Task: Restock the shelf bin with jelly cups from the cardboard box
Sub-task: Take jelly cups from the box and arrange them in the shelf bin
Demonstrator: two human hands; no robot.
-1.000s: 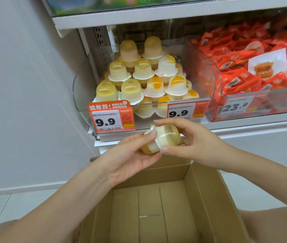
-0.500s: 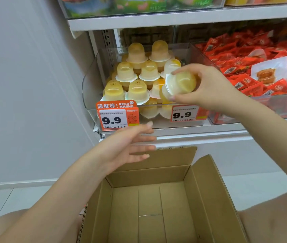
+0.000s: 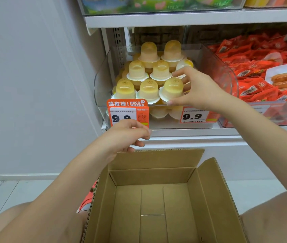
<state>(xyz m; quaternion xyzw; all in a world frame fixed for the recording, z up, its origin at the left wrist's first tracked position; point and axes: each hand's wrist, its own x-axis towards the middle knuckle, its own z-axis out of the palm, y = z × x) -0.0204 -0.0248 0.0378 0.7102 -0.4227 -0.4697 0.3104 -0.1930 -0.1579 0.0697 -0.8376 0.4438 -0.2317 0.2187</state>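
Several yellow jelly cups stand dome-up in tiers inside the clear shelf bin (image 3: 102,85). My right hand (image 3: 198,90) reaches into the bin from the right. Its thumb and fingers curl round one jelly cup (image 3: 173,87), which sits at the right end of the front row, next to two others. My left hand (image 3: 127,134) hovers below the bin in front of the orange price tag (image 3: 127,111), fingers loosely curled and holding nothing. The cardboard box (image 3: 156,176) lies open below, and no cups show on its bare floor.
A second clear bin (image 3: 233,79) full of red snack packets adjoins on the right. A white shelf (image 3: 174,16) runs close above the cups. A white price tag (image 3: 193,116) hangs under the bin. Wall on the left, tiled floor around the box.
My right hand carried the jelly cup from above the box up into the bin and set it dome-up in the front row. My left hand let go of it and stayed low.
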